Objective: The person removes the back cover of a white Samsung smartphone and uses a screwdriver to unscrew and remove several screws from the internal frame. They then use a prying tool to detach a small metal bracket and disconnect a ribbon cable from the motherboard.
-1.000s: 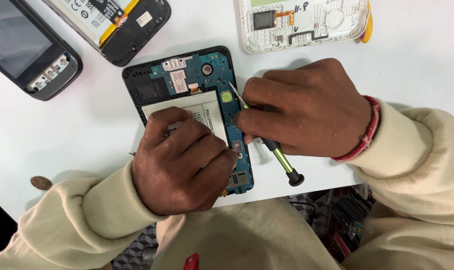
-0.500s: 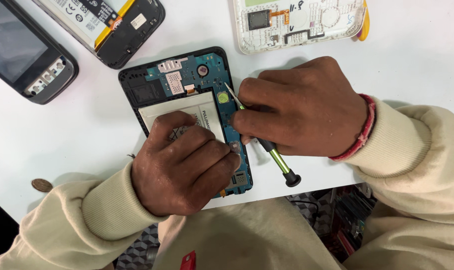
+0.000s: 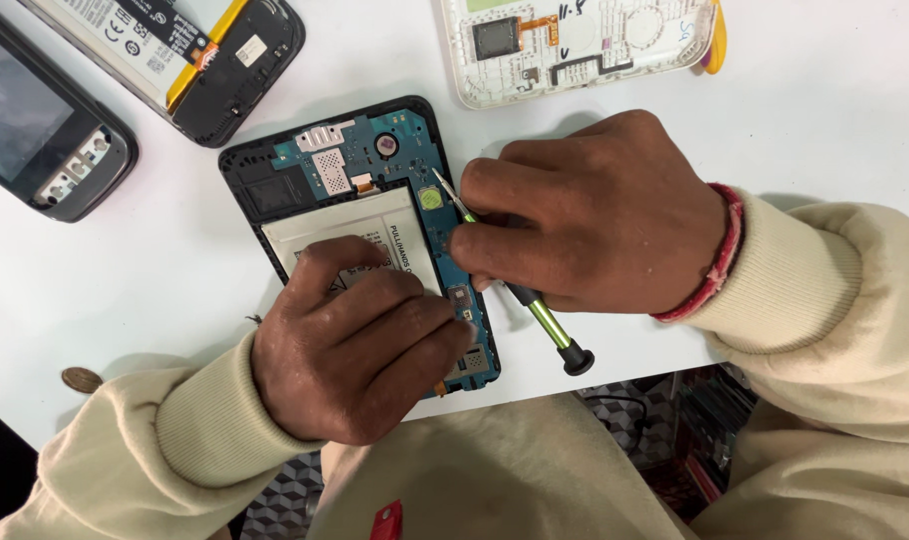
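On the board: right hand [image 3: 595, 225] pinches a green screwdriver [image 3: 520, 298], tip down beside the battery [image 3: 350, 228].
Left hand: left hand [image 3: 360, 350] lies flat, pinning the opened tablet [image 3: 275, 185] on the white table [image 3: 155, 290].
Risk: a slipped tip could gouge the circuit board [image 3: 405, 155].

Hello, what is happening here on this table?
A person has an opened tablet lying back-up on a white table, its circuit board and battery exposed. The left hand presses down on the battery. The right hand holds a small screwdriver with its tip at the board. Two other devices and a white cover lie along the far edge.
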